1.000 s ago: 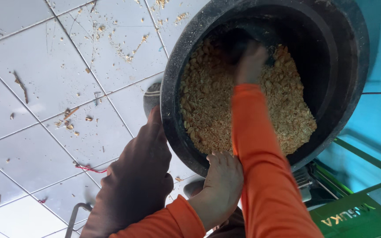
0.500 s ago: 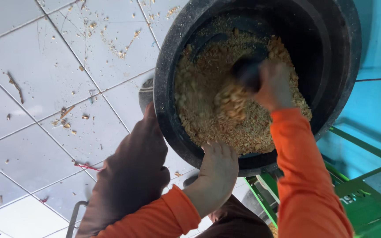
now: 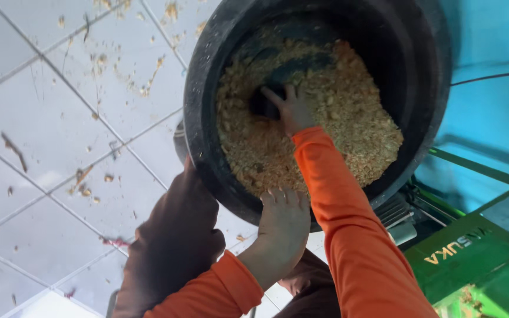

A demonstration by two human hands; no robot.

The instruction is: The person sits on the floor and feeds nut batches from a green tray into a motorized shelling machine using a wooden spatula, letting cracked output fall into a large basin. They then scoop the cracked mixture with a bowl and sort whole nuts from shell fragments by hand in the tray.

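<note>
A large black bucket (image 3: 431, 88) is tilted toward me, holding a heap of tan, crumbly shredded material (image 3: 349, 123). My left hand (image 3: 283, 221) grips the bucket's near rim from below. My right hand (image 3: 293, 109), in an orange sleeve, reaches into the bucket and closes on a small dark scoop-like object (image 3: 261, 103) half buried in the material. My brown-trousered knee (image 3: 175, 241) presses against the bucket's lower left side.
White floor tiles (image 3: 54, 129) at left carry scattered tan scraps. A green machine (image 3: 478, 259) stands at lower right. A blue wall (image 3: 496, 118) with a black cable runs behind the bucket.
My right hand has moved left across the material, from the right side toward the middle of the bucket. The left hand has kept its grip on the rim.
</note>
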